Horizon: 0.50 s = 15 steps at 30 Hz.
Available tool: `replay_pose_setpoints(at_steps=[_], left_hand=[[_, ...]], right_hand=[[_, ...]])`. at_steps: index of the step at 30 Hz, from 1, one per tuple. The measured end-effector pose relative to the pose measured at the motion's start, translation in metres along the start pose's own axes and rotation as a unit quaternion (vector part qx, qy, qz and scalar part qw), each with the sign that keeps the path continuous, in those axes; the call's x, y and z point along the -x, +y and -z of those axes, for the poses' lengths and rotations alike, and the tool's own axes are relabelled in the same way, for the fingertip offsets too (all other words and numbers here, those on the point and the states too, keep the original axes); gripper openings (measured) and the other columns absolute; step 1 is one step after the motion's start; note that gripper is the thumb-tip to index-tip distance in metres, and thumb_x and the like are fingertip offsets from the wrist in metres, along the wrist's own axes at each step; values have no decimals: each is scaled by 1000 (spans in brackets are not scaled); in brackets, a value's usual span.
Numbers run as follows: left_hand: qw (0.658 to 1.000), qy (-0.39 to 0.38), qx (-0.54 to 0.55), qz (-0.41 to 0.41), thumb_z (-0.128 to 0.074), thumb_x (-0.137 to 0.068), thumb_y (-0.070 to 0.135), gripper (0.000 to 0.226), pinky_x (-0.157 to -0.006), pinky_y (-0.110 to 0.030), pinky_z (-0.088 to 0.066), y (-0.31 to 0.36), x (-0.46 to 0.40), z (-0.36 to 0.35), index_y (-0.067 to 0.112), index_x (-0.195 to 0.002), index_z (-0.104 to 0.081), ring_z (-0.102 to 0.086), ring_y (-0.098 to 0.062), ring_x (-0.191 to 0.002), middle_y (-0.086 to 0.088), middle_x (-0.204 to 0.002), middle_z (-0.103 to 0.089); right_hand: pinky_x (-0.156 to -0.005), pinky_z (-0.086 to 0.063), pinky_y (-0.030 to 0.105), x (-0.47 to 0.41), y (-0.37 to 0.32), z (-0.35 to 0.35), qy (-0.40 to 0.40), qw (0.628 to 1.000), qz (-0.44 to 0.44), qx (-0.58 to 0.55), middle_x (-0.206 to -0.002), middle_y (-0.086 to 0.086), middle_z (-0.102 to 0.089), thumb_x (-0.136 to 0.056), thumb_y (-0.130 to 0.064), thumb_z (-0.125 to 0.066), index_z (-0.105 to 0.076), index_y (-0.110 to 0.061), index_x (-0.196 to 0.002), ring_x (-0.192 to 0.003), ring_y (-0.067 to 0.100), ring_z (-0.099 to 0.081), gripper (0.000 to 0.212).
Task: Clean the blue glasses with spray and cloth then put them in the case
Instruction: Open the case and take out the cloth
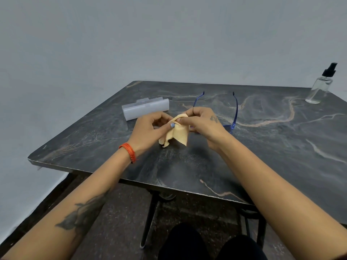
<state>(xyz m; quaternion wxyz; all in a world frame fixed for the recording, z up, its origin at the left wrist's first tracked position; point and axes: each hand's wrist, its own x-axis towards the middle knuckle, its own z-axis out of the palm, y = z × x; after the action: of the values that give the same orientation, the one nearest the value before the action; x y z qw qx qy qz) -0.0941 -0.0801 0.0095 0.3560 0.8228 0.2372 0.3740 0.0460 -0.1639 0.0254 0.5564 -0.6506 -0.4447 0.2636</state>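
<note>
Yellow microfibre cloth (175, 131) with a zigzag-cut edge hung in folds between both hands, just above the dark marble-patterned tabletop (262, 147). The left hand (150, 128), an orange thread band (128, 152) round its wrist, pinched the cloth's upper fold between thumb and curled fingers. The right hand (203, 121), a small tattoo on its back, pinched the same fold from the other side, its fingers curled over the cloth and over the front of the blue-framed transparent glasses (233, 117). Those glasses were behind the hands with both arms unfolded and pointing away from the person; the left arm rose from behind the right hand, while the right arm and the frame's right corner showed clearly just beside the right wrist. Whether the frame rested on the table or was lifted by the fingers could not be told, as the lenses were hidden.

Beyond the left hand lay the translucent white rectangular plastic case (145, 109), on the table and apart from the glasses. At the far right corner of the table stood the clear spray bottle with a black pump top (320, 87), upright and well apart from everything else. Behind the table was a plain grey wall (131, 34).
</note>
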Motion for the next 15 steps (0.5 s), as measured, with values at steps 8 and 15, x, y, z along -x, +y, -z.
replay_pose_setpoints(at_steps=[8,15], left_hand=[[987,-61,130,66,-55,-89,9,13,-64,-12,-48,11,-1,-2,17,-88,-65,-59,2,-70,2,-82,-64],[975,-77,155,137,-54,-89,6,16,-61,-15,-47,15,-4,-5,14,-83,-66,-57,-3,-69,1,-78,-62]], right_hand=[[-65,-52,29,7,1,17,-40,996,-31,-68,-80,2,-64,-81,-6,-67,-63,-11,-79,-77,15,-60,7],[-63,-51,23,9,3,26,-60,991,-81,-90,-82,3,-67,-80,-5,-67,-67,-9,-86,-75,14,-62,7]])
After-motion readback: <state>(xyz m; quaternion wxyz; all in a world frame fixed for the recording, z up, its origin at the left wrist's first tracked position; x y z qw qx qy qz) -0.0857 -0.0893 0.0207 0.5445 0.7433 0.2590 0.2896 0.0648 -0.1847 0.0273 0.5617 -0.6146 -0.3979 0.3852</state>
